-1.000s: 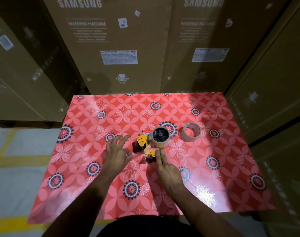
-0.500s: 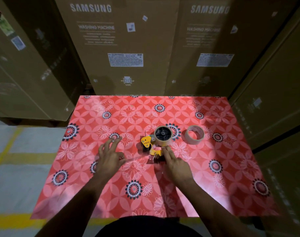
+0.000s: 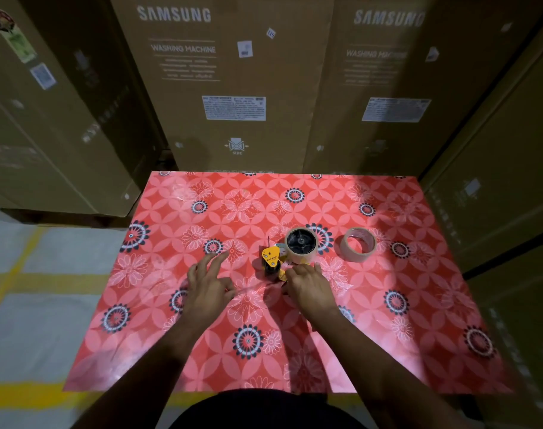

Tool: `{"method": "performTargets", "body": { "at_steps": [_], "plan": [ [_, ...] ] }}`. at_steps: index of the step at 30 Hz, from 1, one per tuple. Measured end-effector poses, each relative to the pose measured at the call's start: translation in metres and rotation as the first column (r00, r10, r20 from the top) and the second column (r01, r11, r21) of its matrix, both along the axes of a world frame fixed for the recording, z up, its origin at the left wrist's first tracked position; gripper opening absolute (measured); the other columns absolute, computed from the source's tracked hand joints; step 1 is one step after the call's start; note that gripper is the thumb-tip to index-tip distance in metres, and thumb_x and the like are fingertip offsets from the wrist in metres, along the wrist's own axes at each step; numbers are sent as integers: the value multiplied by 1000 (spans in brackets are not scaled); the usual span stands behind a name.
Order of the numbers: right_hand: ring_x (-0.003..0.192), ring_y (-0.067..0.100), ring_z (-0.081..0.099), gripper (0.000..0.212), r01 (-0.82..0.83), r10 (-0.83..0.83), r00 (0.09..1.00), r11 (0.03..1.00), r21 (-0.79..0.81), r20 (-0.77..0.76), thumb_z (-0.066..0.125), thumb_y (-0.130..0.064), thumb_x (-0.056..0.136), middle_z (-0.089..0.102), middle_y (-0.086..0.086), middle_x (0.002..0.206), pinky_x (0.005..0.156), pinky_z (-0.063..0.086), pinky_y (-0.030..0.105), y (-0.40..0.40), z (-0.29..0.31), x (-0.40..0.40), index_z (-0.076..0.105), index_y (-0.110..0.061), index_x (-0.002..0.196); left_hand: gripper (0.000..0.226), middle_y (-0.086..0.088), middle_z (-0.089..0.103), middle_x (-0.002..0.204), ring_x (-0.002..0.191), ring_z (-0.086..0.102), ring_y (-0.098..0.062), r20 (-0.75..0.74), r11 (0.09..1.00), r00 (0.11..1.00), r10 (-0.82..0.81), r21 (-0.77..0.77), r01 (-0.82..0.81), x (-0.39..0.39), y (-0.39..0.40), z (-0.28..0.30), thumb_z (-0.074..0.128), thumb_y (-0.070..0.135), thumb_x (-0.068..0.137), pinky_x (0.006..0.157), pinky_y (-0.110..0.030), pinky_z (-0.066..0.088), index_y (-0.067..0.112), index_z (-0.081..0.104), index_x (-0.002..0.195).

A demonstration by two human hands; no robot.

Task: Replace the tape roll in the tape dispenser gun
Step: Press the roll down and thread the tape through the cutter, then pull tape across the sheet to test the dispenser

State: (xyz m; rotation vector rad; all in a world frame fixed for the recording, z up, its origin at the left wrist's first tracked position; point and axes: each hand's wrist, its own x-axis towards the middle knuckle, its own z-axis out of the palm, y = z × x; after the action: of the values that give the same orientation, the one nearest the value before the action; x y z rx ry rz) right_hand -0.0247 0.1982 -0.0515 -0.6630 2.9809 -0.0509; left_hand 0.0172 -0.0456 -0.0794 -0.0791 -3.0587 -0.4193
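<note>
While the tape dispenser gun (image 3: 275,260) lies mid-tabletop (image 3: 418,305) with a spare tape roll (image 3: 357,244) toward the right edge, right hand (image 3: 309,286) closes on its handle, left hand (image 3: 208,281) hovers spread, empty; likely light, rigid—grip handle, avoid blade.

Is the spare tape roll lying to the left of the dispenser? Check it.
No, the spare tape roll lies on the table to the right of the dispenser.
</note>
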Motion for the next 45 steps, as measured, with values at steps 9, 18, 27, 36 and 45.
{"method": "performTargets", "body": {
  "at_steps": [9, 18, 27, 36, 45],
  "plan": [
    [65, 27, 71, 24, 125, -126, 992, 987, -104, -3, 88, -18, 65, 72, 10, 68, 83, 54, 59, -14, 0, -4, 71, -9, 79, 14, 1, 42, 155, 140, 25, -28, -16, 999, 1000, -20, -30, 19, 1, -5, 5, 83, 45, 72, 110, -56, 24, 34, 75, 66],
    [79, 30, 71, 23, 212, -207, 977, 961, -175, 48, 71, -31, 88, 74, 12, 81, 106, 39, 52, -18, 8, -6, 68, -9, 90, 20, 8, 48, 149, 133, 37, -26, -6, 995, 995, -103, 3, 103, 20, -11, -5, 75, 57, 72, 105, -55, 35, 37, 75, 72],
    [79, 23, 69, 23, 276, -246, 959, 921, -274, 139, 71, -36, 86, 74, 3, 87, 64, 46, 29, -11, 19, -5, 67, -23, 105, 20, 3, 45, 151, 136, 35, -30, 53, 997, 997, -60, -40, 62, 27, -23, 8, 79, 52, 72, 109, -55, 29, 35, 74, 81],
    [76, 26, 61, 62, 879, -257, 366, 412, -241, 895, 45, -66, 93, 66, 10, 85, 67, 49, 38, 83, -21, -40, 67, -8, 91, 59, -1, 37, 157, 140, 26, -28, 73, 992, 990, 123, -19, -122, 34, -2, 22, 66, 58, 85, 112, -55, 28, 29, 55, 135],
    [113, 43, 55, 103, 906, 602, -282, 423, 1, 747, 31, -88, 80, 52, 27, 128, 96, 42, 52, 77, -40, -39, 52, 2, 126, 58, -3, 47, 149, 134, 36, -30, 9, 979, 980, 199, 50, -199, 71, -1, 10, 54, 59, 85, 104, -58, 35, 23, 55, 131]
  ]
}}
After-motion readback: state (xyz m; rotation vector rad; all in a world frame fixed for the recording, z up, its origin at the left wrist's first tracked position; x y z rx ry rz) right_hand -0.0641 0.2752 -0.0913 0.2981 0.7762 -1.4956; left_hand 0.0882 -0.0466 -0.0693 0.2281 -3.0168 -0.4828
